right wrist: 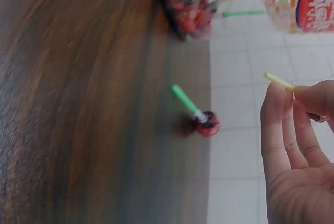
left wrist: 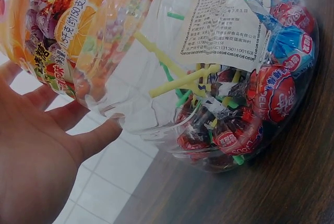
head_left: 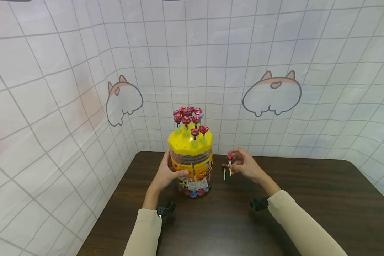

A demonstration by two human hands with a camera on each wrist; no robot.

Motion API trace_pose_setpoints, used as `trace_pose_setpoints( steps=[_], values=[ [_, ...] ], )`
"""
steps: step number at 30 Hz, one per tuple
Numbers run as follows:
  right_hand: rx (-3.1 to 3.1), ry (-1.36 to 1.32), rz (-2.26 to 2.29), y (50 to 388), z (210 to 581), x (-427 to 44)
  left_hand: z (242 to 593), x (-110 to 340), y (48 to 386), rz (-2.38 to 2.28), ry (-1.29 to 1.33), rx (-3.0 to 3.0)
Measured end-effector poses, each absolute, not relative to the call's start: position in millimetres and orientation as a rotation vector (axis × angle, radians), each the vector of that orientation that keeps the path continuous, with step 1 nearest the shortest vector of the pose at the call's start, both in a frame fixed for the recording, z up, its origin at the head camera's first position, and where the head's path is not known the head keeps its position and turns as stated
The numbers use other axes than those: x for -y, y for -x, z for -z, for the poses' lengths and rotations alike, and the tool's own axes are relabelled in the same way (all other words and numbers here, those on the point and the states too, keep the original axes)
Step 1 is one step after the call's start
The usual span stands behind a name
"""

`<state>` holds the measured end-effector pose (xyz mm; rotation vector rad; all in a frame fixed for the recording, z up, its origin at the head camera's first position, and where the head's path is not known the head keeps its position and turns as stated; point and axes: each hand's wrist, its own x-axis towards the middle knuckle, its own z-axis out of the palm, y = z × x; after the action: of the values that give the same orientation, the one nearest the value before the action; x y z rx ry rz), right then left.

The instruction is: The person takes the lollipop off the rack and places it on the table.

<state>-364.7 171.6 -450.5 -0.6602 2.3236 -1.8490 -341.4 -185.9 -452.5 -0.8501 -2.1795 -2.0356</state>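
Note:
A clear plastic candy jar with a yellow lid stands on the table. Several red-wrapped lollipops stick up from the lid, sticks down. My left hand holds the jar's left side, thumb across the front and fingers reaching round behind. To the right of the jar, my right hand pinches a red lollipop by its yellow stick; fingers partly cover its head in the right wrist view. A second lollipop with a green stick lies on the table beside that hand.
Inside the jar's bottom lie loose lollipops in red and blue wrappers. The dark wooden table meets a white grid-patterned cloth at the back and left. Dark straps sit at both wrists.

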Motion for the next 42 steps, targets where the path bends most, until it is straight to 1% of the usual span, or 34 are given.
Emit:
trace_pose_setpoints(
  steps=[16, 32, 42],
  values=[
    [-2.337, 0.553, 1.777, 374.8, 477.9, -184.4, 455.4, 186.6, 344.6, 2.027, 0.857, 2.172],
    [-2.328, 0.497, 1.686, 385.1, 491.6, -186.0, 455.5, 186.7, 344.0, 2.021, 0.846, 2.184],
    [-2.452, 0.499, 1.604, 387.3, 492.7, -182.9, 452.9, 186.9, 341.4, 2.033, 0.863, 2.168]
  ],
)
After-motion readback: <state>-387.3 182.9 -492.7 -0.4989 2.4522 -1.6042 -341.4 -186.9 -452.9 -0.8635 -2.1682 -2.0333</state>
